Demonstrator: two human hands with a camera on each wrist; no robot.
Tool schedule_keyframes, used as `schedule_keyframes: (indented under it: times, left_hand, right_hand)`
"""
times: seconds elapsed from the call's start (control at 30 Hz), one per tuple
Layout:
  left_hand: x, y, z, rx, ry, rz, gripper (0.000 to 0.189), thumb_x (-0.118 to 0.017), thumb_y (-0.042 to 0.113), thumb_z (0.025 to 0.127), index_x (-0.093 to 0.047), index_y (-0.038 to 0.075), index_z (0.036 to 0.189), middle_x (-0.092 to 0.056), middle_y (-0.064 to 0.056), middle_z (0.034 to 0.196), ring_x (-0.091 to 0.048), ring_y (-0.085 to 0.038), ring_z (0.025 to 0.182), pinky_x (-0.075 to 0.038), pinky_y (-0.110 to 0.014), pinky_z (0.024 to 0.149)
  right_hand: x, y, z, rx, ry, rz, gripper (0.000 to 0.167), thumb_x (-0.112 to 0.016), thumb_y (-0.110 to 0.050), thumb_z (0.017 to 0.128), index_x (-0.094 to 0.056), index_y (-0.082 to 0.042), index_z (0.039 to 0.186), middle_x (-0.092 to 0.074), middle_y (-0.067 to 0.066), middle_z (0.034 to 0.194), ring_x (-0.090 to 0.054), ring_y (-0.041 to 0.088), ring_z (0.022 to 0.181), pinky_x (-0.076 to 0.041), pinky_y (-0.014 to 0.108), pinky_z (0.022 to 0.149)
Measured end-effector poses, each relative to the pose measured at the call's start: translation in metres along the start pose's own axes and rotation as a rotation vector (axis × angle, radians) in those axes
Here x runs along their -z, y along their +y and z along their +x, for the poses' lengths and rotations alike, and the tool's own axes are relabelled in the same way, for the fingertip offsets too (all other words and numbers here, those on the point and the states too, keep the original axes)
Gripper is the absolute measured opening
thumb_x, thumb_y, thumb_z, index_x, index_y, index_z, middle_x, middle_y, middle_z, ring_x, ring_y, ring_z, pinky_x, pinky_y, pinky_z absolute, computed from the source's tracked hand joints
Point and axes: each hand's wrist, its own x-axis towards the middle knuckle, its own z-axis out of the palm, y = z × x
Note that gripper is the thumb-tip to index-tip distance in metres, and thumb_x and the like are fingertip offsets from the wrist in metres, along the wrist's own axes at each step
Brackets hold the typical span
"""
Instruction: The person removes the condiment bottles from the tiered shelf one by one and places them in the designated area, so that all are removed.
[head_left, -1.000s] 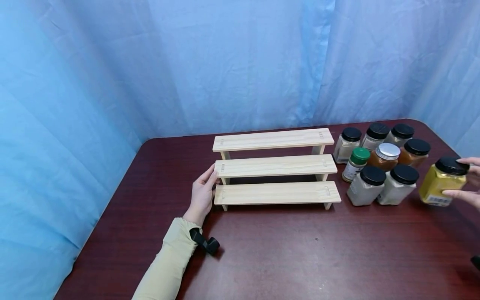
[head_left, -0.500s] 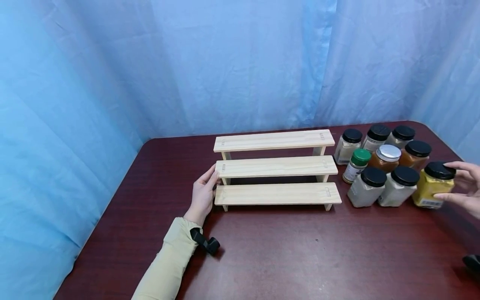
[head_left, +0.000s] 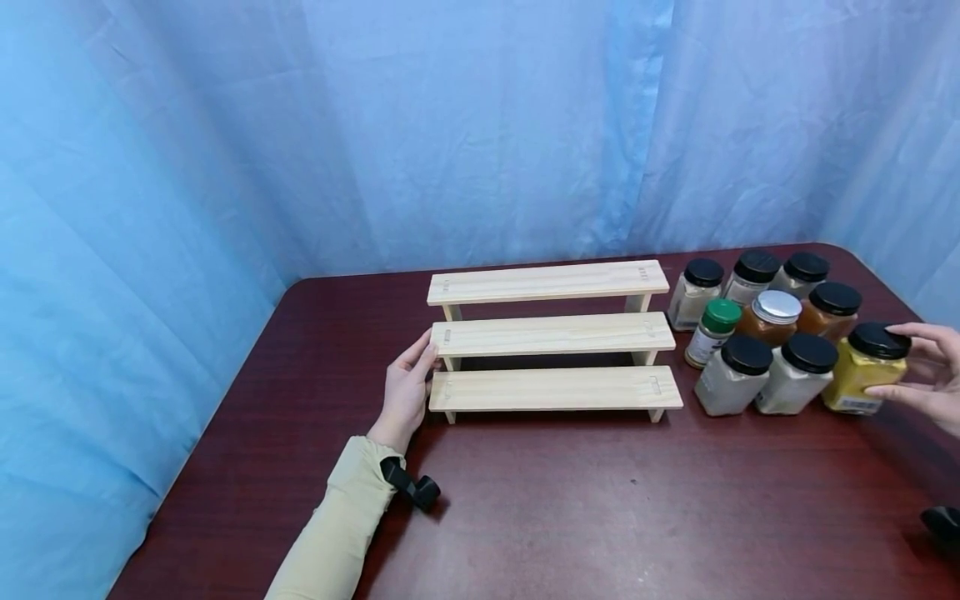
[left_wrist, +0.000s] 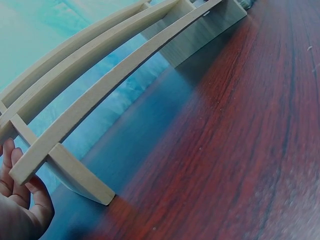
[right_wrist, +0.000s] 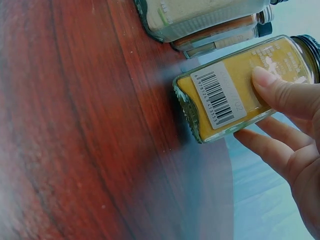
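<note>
A three-tier wooden display rack (head_left: 555,335) of pale boards stands on the dark red table (head_left: 555,517). At its left end, my left hand (head_left: 405,387) holds the rack's side by the middle and lower shelves; in the left wrist view the fingertips lie against the wood. Far right, my right hand (head_left: 930,367) grips a square glass spice jar (head_left: 855,375) of yellow powder with a black lid. The right wrist view shows the thumb across its printed face, above a barcode label (right_wrist: 218,95), and fingers underneath. This jar is beside a white-powder jar (head_left: 793,379).
Several other spice jars are grouped right of the rack: another white-powder jar (head_left: 733,379), a small green-capped bottle (head_left: 711,333), a silver-lidded brown jar (head_left: 771,317) and black-lidded ones behind. Blue curtains (head_left: 480,133) hang along the table's back and sides.
My right hand has brought the yellow spice jar leftward to the end of the front jars, then stayed nearly still. The left hand and the rack hold their place.
</note>
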Motion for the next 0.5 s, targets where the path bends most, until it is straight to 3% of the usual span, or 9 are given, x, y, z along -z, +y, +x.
schedule_keyframes:
  times: [0.1,0.23,0.37,0.5]
  left_hand:
    - [-0.001,0.0,0.0,-0.002,0.002,0.004,0.041,-0.053,0.015,0.098,-0.05,0.01,0.138,-0.061,-0.004,0.118,-0.052,-0.005,0.077,-0.043,-0.017,0.055]
    - [-0.002,0.001,0.001,0.0,0.016,-0.004,0.04,-0.053,0.014,0.098,-0.05,0.01,0.137,-0.061,-0.005,0.121,-0.052,-0.004,0.076,-0.044,-0.017,0.055]
    - [-0.002,0.001,0.0,0.003,0.026,-0.01,0.039,-0.052,0.013,0.098,-0.051,0.01,0.137,-0.062,-0.005,0.12,-0.052,-0.005,0.076,-0.044,-0.017,0.055]
    - [-0.003,0.002,-0.001,0.005,0.024,-0.01,0.039,-0.052,0.013,0.098,-0.051,0.01,0.137,-0.061,-0.006,0.122,-0.052,-0.005,0.076,-0.045,-0.017,0.056]
  right_hand:
    - [0.003,0.005,0.0,0.002,0.028,0.046,0.085,-0.072,-0.038,0.062,-0.048,-0.002,0.135,-0.056,-0.023,0.111,-0.055,-0.017,0.095,-0.043,0.0,0.068]
    - [0.009,0.018,0.0,0.037,0.066,0.024,0.086,-0.073,-0.042,0.062,-0.05,0.002,0.132,-0.056,-0.02,0.113,-0.054,-0.013,0.1,-0.042,0.0,0.073]
    - [0.012,0.028,0.0,0.088,0.074,-0.144,0.092,-0.063,-0.054,0.062,-0.049,0.005,0.132,-0.051,-0.026,0.116,-0.049,-0.013,0.106,-0.037,-0.002,0.08]
    - [0.012,0.027,-0.001,0.079,0.047,-0.257,0.09,-0.056,-0.055,0.064,-0.05,0.003,0.132,-0.047,-0.03,0.116,-0.047,-0.019,0.099,-0.036,-0.003,0.079]
